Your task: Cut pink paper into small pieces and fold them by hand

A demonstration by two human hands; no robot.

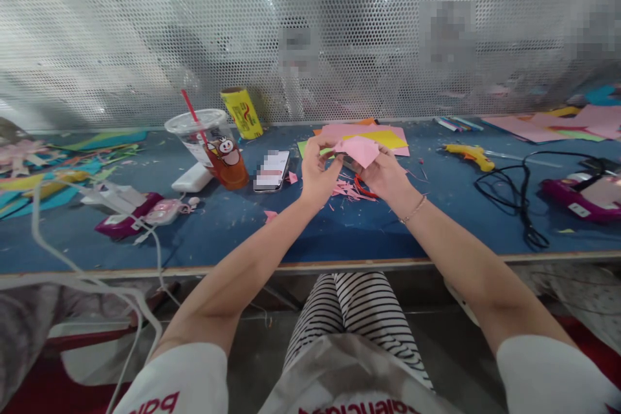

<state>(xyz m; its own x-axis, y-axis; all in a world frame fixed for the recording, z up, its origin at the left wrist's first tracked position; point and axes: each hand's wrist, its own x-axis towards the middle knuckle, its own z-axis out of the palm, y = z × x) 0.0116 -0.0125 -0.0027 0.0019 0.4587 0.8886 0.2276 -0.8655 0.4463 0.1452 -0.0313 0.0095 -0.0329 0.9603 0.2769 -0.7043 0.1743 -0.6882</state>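
Observation:
A small piece of pink paper (360,149) is held up above the table between my two hands. My left hand (320,171) grips its left side with thumb and fingers. On the other side, my right hand (387,176) pinches the right edge, its fingers partly behind the sheet. Something dark shows just under the paper, too small to make out. Thin pink paper scraps (350,190) and a red loop-shaped thing (363,186) lie on the table below. Behind my hands is a stack of coloured paper (395,137), pink, yellow, orange and green.
To the left stand a drink cup (228,158) with a straw and a yellow tube (242,113); a phone (272,171) lies nearby. A yellow glue gun (469,156) with a black cable (524,200) is at right. Power strips (129,217) and cords clutter the left. A perforated panel (339,32) rises behind.

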